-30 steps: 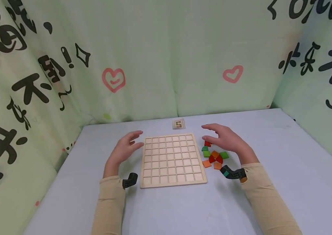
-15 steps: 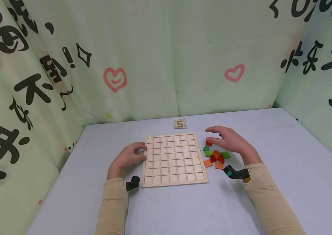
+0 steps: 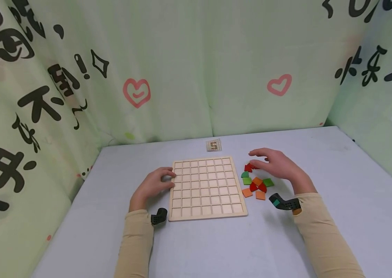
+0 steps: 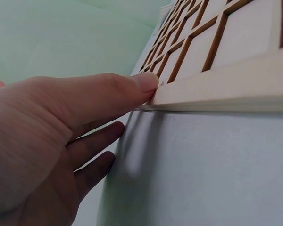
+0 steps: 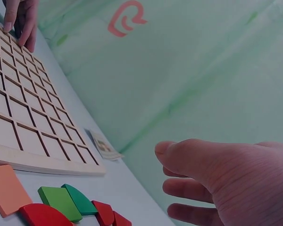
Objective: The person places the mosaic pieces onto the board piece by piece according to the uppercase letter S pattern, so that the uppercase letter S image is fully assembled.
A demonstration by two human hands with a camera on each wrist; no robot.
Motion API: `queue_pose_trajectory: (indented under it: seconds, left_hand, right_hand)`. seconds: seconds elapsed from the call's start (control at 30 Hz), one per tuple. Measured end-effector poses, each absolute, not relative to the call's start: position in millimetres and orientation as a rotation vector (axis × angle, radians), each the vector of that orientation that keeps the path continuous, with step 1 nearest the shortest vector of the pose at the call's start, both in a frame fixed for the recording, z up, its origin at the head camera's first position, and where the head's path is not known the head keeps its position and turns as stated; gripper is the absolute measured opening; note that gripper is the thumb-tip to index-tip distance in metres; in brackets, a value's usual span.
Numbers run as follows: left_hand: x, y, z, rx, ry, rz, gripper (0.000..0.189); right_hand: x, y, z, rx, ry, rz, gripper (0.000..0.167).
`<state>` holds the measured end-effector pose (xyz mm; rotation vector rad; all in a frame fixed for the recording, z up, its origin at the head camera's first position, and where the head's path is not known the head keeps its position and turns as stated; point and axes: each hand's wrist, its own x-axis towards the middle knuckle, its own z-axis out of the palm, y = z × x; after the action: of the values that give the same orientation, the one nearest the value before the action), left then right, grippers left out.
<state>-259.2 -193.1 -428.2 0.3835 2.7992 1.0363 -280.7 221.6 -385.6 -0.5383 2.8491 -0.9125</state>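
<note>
A pale wooden grid board [image 3: 206, 188] lies flat on the table, its square cells bare. At its left edge my left hand [image 3: 151, 183] touches the rim with thumb and fingertips; in the left wrist view the thumb [image 4: 146, 82] rests on the frame [image 4: 217, 84], fingers loosely extended. My right hand [image 3: 276, 163] hovers over the far end of a loose group of coloured pieces, fingers relaxed and holding nothing. Among them are a green tile [image 3: 268, 182], an orange tile [image 3: 260, 195] and a red quarter-round piece [image 5: 45, 215]. The hand partly covers red pieces [image 3: 249, 167].
Behind the board lies a small card [image 3: 213, 145] with a grid and a figure resembling a 5. A pale green curtain [image 3: 182, 77] with black lettering and pink hearts encloses the white table [image 3: 196, 247] at the back and sides.
My left hand has moved in to the board's left edge and now touches it. My right hand has shifted slightly right, uncovering more of the red pieces. The view has shifted a little.
</note>
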Motion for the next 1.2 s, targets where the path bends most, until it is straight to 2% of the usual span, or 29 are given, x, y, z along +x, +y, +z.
queue_pose_trajectory:
  seconds: [0.37,0.7,1.2]
  left_hand:
    - [-259,-191,-428,0.325,2.814,1.017,0.034]
    - [-258,-192,-429,0.381,2.800,1.056,0.032]
    - [-260,-191,-431,0.385,2.796,1.053,0.031]
  right_hand:
    - [-280,226,-384,-0.497,2.842,-0.912,0.045]
    - [-280,230,-388,-0.405,2.854,-0.886,0.046]
    - [-292,227,-414,-0.300,2.853,-0.797,0.046]
